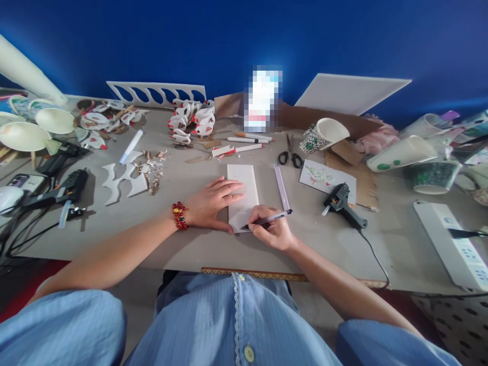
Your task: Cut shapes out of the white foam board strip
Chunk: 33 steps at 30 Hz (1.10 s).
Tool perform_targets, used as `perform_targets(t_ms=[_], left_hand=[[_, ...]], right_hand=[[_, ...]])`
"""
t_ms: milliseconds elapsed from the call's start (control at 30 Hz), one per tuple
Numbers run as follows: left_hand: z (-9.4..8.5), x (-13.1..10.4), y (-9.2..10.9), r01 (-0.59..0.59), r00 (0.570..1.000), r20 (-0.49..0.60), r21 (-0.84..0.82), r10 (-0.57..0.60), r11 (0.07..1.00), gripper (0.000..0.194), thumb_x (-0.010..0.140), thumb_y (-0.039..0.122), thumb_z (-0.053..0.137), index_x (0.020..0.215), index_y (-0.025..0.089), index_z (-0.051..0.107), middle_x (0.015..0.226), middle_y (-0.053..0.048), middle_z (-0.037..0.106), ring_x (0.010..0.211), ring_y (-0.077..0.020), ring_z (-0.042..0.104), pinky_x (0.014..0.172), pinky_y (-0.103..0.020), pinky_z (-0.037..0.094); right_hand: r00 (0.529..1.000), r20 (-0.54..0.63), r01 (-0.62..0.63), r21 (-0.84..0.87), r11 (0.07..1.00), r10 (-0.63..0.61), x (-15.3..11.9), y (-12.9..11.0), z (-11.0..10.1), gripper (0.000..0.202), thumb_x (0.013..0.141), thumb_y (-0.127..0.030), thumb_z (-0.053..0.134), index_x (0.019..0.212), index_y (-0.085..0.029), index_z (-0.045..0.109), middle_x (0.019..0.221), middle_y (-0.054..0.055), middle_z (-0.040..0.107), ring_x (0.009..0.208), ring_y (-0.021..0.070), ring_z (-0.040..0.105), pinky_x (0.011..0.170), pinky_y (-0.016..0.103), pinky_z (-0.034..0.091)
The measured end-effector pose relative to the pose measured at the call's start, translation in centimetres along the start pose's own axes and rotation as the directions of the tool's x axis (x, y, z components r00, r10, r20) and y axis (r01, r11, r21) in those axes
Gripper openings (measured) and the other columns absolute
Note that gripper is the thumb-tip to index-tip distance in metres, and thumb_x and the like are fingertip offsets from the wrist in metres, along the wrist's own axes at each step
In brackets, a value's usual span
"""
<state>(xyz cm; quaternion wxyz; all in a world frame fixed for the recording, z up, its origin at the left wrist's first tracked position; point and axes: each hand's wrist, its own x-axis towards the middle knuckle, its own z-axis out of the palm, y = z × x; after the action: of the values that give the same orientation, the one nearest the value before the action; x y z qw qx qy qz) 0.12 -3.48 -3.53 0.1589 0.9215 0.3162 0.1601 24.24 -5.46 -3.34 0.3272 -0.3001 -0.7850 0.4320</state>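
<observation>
A white rectangular board lies flat on the table in front of me. My left hand rests with fingers spread on its left side, a red bead bracelet at the wrist. My right hand is closed around a black-tipped pen, whose point touches the board's lower part. Faint marks show on the board near the pen tip. To the right of the board lies a lilac utility knife or stick-like tool; its exact kind is unclear.
Black scissors, a paper cup and a glue gun lie to the right, beside a power strip. Red-beaked white bird cutouts stand at the back. White scraps and another glue gun are left.
</observation>
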Motion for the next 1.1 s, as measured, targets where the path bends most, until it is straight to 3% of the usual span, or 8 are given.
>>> perform_targets(t_ms=[567, 1100], left_hand=[[-0.09, 0.03, 0.0, 0.004, 1.0, 0.017, 0.007, -0.004, 1.0, 0.092, 0.073, 0.074, 0.063, 0.143, 0.017, 0.046, 0.151, -0.019, 0.041, 0.141, -0.0356, 0.034, 0.119, -0.056, 0.02], [-0.09, 0.08, 0.08, 0.021, 1.0, 0.018, -0.02, -0.02, 1.0, 0.091, 0.072, 0.072, 0.066, 0.144, 0.02, 0.044, 0.151, -0.019, 0.041, 0.141, -0.0366, 0.034, 0.118, -0.058, 0.019]], right_hand=[[1.0, -0.017, 0.023, 0.01, 1.0, -0.023, 0.14, -0.2, -0.24, 0.01, 0.076, -0.015, 0.054, 0.067, -0.019, 0.058, 0.059, -0.001, 0.054, 0.055, 0.013, 0.048, 0.054, 0.026, 0.036], [0.995, -0.069, -0.068, 0.068, 0.995, 0.073, -0.38, 0.39, -0.28, 0.012, 0.073, -0.011, 0.052, 0.065, -0.018, 0.057, 0.059, -0.002, 0.052, 0.055, 0.0119, 0.048, 0.053, 0.024, 0.036]])
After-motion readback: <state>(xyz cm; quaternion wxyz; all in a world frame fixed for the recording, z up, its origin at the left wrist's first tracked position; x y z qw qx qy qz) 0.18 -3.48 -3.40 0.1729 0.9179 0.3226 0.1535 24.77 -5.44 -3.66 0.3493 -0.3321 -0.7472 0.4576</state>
